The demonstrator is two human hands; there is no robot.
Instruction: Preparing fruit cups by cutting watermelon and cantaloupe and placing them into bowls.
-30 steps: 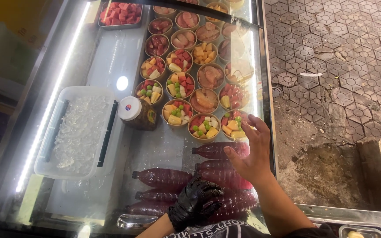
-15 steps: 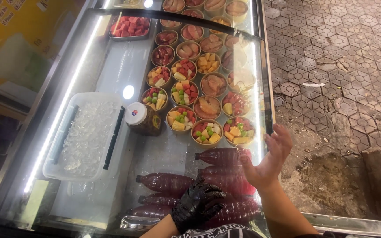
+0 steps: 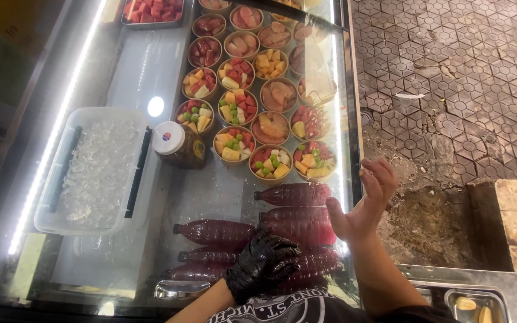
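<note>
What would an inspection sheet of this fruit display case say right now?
Surface: glass top of the lit display case, reflective, seen from above.
Job's things: dark red bottles lying on their sides beneath the glass.
Clutter: rows of cut-fruit cups, a red-fruit tray, a white-lidded jar, a clear tub of ice.
Hands: left hand in a black glove, resting on the glass over the bottles; right hand bare, open, at the case's right edge.
Cables: nothing seen.
Surroundings: paved ground; metal trays at lower right.
</note>
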